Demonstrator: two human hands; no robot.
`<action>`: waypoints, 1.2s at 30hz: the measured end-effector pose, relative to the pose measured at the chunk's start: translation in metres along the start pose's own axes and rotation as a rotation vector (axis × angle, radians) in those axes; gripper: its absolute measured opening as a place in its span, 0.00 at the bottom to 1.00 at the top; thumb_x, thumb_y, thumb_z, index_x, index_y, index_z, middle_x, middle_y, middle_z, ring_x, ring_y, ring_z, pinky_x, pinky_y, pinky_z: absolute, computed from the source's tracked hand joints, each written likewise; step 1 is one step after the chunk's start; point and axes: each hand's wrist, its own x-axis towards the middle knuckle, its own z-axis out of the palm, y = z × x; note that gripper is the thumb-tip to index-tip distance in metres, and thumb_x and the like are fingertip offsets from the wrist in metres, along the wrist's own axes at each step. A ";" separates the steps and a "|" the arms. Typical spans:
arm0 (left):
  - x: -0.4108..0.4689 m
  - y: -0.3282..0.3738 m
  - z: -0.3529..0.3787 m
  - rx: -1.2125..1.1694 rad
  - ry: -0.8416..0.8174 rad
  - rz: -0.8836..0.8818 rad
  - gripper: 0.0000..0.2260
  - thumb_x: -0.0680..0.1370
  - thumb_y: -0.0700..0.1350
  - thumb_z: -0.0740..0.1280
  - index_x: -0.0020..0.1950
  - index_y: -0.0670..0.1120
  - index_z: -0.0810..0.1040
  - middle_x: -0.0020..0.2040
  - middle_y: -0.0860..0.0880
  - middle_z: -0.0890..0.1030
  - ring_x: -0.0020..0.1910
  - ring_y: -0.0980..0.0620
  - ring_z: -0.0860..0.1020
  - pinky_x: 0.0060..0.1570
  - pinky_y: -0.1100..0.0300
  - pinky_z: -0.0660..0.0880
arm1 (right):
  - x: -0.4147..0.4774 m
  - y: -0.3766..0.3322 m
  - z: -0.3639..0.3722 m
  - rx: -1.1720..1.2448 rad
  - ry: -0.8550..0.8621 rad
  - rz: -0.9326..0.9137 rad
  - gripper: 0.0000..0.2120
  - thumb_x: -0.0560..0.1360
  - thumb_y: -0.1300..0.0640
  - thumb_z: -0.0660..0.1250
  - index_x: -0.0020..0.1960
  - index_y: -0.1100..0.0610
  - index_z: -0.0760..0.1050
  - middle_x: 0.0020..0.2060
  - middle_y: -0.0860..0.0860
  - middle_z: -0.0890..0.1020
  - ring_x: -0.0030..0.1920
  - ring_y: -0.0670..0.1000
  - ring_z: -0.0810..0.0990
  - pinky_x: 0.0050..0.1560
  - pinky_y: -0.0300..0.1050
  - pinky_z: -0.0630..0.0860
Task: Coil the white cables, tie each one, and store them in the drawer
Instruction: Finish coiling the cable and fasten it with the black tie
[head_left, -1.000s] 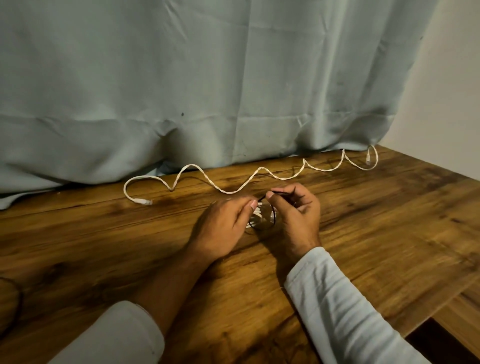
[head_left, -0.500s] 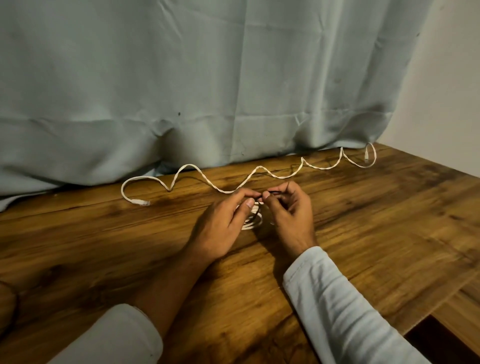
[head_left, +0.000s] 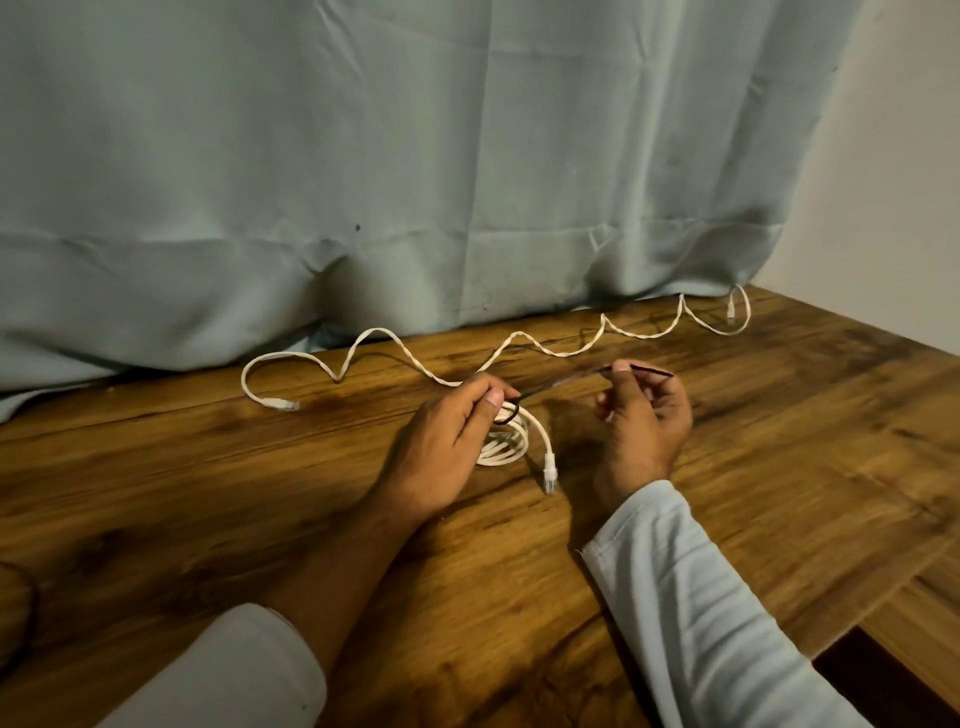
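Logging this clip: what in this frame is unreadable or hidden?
- Head view: black tie, middle stretch motion-blurred.
- Head view: coiled cable, left side covered by left hand.
- Head view: dark cord, cut off by left edge.
- Drawer: none visible.

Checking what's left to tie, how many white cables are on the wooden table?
2. One coiled white cable, gripped by the left hand, mid-table; one loose wavy white cable along the pale curtain. Others could be hidden off-frame.

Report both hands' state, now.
Left hand: pinching the black tie at the coiled cable.
Right hand: pinching the tie's free end.
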 end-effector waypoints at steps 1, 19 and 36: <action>0.000 0.000 0.001 -0.001 0.002 -0.003 0.12 0.87 0.52 0.57 0.59 0.57 0.80 0.51 0.59 0.84 0.51 0.60 0.81 0.52 0.48 0.80 | 0.000 -0.001 -0.001 0.012 -0.030 0.039 0.02 0.79 0.64 0.70 0.51 0.60 0.78 0.38 0.52 0.84 0.33 0.47 0.77 0.34 0.39 0.75; 0.004 -0.003 0.006 -0.219 -0.045 -0.107 0.11 0.87 0.52 0.59 0.55 0.54 0.81 0.45 0.61 0.83 0.43 0.61 0.78 0.44 0.59 0.73 | -0.027 0.016 0.012 -0.241 -0.498 0.118 0.07 0.78 0.61 0.69 0.43 0.51 0.80 0.43 0.63 0.81 0.46 0.59 0.80 0.52 0.59 0.79; -0.001 0.009 0.013 -0.076 -0.187 -0.051 0.14 0.82 0.63 0.59 0.57 0.58 0.79 0.40 0.62 0.80 0.37 0.59 0.77 0.42 0.46 0.79 | -0.023 0.017 0.012 -0.370 -0.339 0.078 0.09 0.84 0.61 0.61 0.46 0.55 0.72 0.37 0.51 0.75 0.35 0.43 0.75 0.31 0.37 0.75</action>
